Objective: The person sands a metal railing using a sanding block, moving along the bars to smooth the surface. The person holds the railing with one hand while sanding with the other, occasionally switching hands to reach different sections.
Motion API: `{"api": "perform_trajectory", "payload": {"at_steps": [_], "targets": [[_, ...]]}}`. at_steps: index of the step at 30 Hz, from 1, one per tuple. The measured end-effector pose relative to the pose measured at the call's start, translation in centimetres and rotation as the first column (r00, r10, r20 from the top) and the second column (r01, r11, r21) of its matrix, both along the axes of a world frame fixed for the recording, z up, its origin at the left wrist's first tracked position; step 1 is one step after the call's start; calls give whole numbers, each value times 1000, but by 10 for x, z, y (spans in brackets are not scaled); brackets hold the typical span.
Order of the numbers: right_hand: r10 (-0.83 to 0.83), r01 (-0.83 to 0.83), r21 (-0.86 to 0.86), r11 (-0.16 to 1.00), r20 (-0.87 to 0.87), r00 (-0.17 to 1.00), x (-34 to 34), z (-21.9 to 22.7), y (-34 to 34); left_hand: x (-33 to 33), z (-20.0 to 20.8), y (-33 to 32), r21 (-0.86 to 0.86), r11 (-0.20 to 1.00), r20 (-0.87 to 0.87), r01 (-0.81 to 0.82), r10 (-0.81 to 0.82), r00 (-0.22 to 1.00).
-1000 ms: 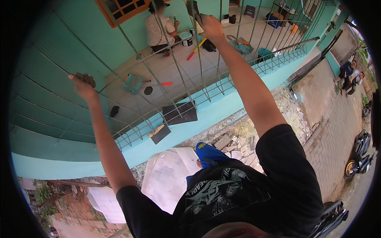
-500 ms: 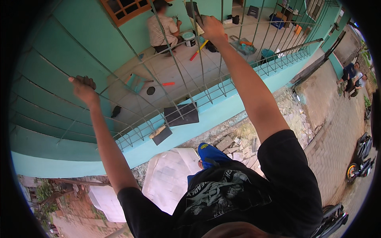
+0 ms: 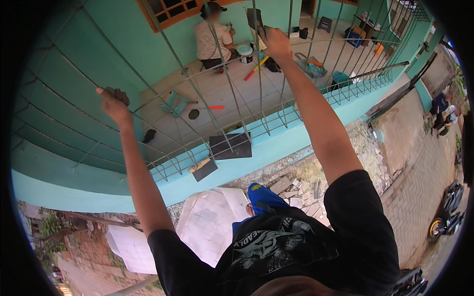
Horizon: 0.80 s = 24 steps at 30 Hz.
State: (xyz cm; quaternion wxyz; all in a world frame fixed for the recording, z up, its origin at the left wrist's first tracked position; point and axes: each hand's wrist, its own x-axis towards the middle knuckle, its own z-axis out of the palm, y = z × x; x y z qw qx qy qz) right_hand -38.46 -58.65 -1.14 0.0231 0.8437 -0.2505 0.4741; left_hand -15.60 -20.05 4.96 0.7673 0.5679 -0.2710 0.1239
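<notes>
My left hand [image 3: 114, 101] gripped a railing bar [image 3: 163, 89]; my right hand [image 3: 274, 42] clamped a flat tool [image 3: 255, 19], mid-stroke, needing steady pressure next.

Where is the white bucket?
In the head view, the white bucket sits on the tiled porch floor behind the railing, top centre, beside the seated person.

Single head-worn fisheye view, looking steeply down past raised arms, railing [image 3: 256, 123] near, ground far below

Terrace and street beyond the bars
A seated person in a pale shirt [image 3: 211, 39] beside a white bucket [image 3: 244, 50]; a dark square tile [image 3: 230, 146] on the teal ledge [image 3: 276, 148]; a parked motorbike [image 3: 447, 217] on brick paving
</notes>
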Motion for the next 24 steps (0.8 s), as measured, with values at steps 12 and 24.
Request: {"api": "perform_trajectory", "payload": {"at_steps": [12, 24], "targets": [[2, -2, 3, 1000, -46, 999, -2, -4, -7, -1, 2, -2, 1, 1000, -26, 3, -3, 1000], [-25, 37, 92, 995, -129, 991, -1, -4, -14, -6, 4, -5, -14, 1000, -59, 9, -10, 998]]}}
